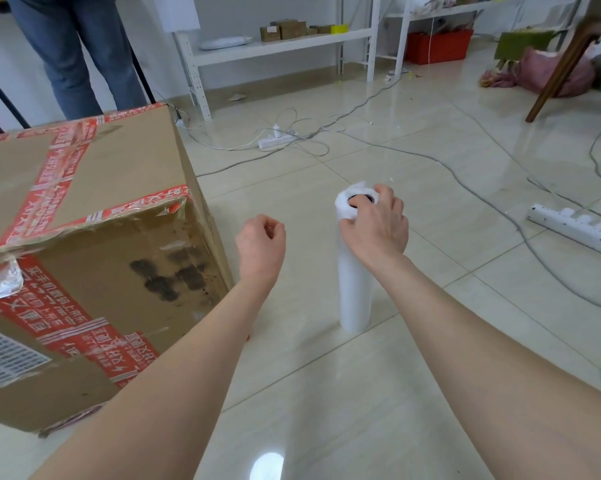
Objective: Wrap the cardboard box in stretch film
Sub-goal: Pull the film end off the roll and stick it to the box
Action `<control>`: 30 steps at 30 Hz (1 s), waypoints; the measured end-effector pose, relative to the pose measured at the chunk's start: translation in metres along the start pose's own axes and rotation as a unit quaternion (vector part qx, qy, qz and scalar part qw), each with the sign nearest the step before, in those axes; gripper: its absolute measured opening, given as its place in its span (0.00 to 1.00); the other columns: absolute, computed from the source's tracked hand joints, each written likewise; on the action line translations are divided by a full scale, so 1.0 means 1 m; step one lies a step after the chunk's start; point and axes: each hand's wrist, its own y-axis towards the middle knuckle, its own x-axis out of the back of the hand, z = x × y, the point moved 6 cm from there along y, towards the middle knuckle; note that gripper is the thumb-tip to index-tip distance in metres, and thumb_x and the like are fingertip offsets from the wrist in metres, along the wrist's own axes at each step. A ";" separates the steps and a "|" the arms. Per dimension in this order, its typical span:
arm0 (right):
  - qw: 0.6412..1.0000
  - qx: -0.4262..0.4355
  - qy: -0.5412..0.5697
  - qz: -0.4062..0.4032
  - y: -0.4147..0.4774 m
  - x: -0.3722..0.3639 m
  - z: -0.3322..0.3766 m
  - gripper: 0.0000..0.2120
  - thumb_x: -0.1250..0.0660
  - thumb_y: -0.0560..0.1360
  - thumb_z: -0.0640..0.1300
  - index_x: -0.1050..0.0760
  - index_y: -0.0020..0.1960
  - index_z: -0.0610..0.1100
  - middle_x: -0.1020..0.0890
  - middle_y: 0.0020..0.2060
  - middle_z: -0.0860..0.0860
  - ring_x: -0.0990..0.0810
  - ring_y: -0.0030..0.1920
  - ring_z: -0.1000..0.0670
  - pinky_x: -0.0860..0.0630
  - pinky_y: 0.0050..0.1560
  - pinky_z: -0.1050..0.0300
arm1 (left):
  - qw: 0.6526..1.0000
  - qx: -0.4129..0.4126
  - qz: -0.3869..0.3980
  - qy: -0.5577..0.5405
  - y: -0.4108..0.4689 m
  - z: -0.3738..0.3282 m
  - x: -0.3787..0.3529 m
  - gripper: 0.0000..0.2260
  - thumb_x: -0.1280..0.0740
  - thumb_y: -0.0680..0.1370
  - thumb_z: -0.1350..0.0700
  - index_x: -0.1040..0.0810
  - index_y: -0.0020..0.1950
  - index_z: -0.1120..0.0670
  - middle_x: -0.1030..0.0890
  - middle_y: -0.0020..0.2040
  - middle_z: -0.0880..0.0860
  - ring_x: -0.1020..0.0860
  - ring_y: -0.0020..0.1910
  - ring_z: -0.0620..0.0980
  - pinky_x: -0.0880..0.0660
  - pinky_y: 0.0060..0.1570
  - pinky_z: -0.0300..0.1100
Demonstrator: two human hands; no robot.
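Note:
A large cardboard box [94,216] with red printed tape stands on the tiled floor at the left. A white roll of stretch film [354,292] stands upright on the floor to its right. My right hand [375,225] grips the top end of the roll, fingers curled over its dark core. My left hand [261,244] hovers between the box and the roll with its fingers curled, holding nothing.
A person in jeans [74,53] stands behind the box. Cables and a white power strip [278,138] lie across the floor ahead; another white strip [572,228] lies at the right. White shelving [278,46] lines the back wall. A wooden leg [562,71] slants at the far right.

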 end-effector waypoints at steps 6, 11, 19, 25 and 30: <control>0.999 -0.040 0.000 -0.013 0.002 -0.002 -0.003 0.22 0.34 0.71 0.62 0.24 0.58 0.49 0.35 0.66 0.49 0.34 0.65 0.44 0.33 0.56 0.51 | 0.999 -0.017 0.017 -0.027 0.004 0.007 0.004 0.04 0.29 0.75 0.55 0.20 0.44 0.55 0.21 0.37 0.53 0.23 0.38 0.48 0.31 0.35 0.29; 0.999 -0.027 -0.010 -0.026 0.004 -0.002 -0.001 0.14 0.35 0.75 0.51 0.24 0.58 0.50 0.36 0.68 0.49 0.35 0.66 0.44 0.34 0.56 0.52 | 1.000 -0.017 0.010 0.015 0.008 0.011 0.008 0.06 0.31 0.76 0.55 0.16 0.46 0.56 0.18 0.40 0.52 0.21 0.40 0.49 0.28 0.40 0.34; 0.999 -0.034 0.005 -0.035 0.002 0.012 -0.021 0.15 0.37 0.74 0.45 0.24 0.60 0.51 0.35 0.68 0.51 0.37 0.68 0.45 0.36 0.62 0.53 | 0.999 -0.004 -0.047 0.024 0.007 0.017 0.022 0.07 0.36 0.80 0.57 0.21 0.48 0.59 0.24 0.39 0.51 0.28 0.39 0.47 0.33 0.41 0.37; 0.998 -0.045 -0.013 -0.047 0.005 0.008 -0.017 0.22 0.33 0.72 0.60 0.26 0.59 0.48 0.31 0.61 0.49 0.34 0.64 0.44 0.35 0.62 0.52 | 0.999 -0.007 -0.033 0.009 0.004 0.014 0.023 0.07 0.35 0.80 0.57 0.19 0.51 0.57 0.22 0.40 0.50 0.24 0.39 0.46 0.28 0.42 0.36; 0.998 -0.038 0.000 -0.058 0.004 0.013 -0.018 0.13 0.36 0.74 0.45 0.25 0.58 0.46 0.31 0.62 0.48 0.35 0.65 0.44 0.35 0.60 0.53 | 0.999 -0.002 -0.047 0.014 0.003 0.015 0.033 0.09 0.35 0.80 0.56 0.18 0.52 0.58 0.20 0.45 0.51 0.24 0.44 0.46 0.30 0.46 0.37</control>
